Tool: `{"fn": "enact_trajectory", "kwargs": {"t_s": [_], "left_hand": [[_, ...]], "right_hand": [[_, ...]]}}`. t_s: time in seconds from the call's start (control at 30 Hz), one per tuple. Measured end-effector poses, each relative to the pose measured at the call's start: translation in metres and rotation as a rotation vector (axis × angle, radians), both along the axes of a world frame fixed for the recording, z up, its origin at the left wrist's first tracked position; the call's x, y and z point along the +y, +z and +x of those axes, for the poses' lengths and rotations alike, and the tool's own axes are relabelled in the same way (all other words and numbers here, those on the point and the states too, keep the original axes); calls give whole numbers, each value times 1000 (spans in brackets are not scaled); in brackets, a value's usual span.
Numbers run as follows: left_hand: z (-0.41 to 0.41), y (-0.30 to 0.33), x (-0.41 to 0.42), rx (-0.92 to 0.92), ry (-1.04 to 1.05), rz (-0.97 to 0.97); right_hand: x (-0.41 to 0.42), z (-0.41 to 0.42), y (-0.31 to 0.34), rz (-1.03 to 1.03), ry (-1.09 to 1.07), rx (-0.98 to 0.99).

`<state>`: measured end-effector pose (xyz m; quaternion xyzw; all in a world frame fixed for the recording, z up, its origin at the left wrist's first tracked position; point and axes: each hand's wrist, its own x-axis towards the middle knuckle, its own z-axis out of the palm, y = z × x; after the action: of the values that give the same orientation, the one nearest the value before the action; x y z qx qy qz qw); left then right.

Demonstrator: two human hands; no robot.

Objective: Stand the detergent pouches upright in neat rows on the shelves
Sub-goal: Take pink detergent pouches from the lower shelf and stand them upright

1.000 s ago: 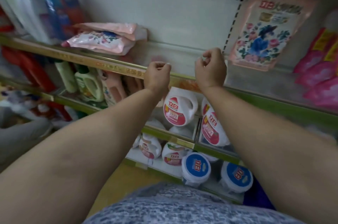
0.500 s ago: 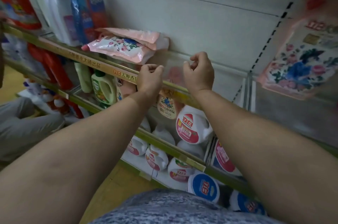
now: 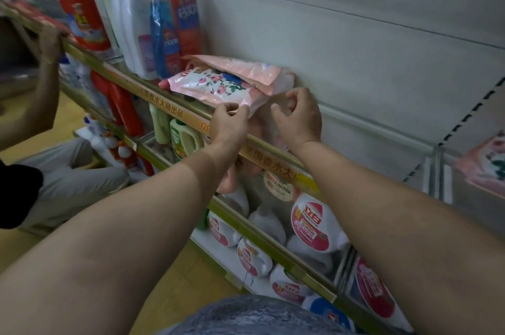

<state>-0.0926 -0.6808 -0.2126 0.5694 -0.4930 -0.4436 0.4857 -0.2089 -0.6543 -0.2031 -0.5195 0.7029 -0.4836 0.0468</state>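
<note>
Two pink floral pouches [image 3: 218,83] lie flat, stacked on the shelf [image 3: 169,112] at my 12 o'clock. My left grip [image 3: 228,123] pinches the lower pouch's near corner; my right grip [image 3: 299,114], at 1 o'clock, hovers fingers curled, holding nothing.

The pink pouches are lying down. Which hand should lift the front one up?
Probably the left hand: its fingers already pinch the front pouch's near edge at the shelf lip. The right hand hovers beside the pouches with curled fingers, apparently holding nothing.
</note>
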Motion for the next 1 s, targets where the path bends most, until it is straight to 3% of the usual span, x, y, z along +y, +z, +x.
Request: {"fn": "enact_trajectory", "kwargs": {"t_s": [0.23,0.73,1.0], "left_hand": [[13,16,-56,-57,-32,-11],[23,11,-121,100,-132,105],[24,7,-124,9,-189,88]], "right_hand": [[-52,10,15,-11,-67,127],[-124,18,30,505,-45,478],[-125,13,16,501,-119,704]]}}
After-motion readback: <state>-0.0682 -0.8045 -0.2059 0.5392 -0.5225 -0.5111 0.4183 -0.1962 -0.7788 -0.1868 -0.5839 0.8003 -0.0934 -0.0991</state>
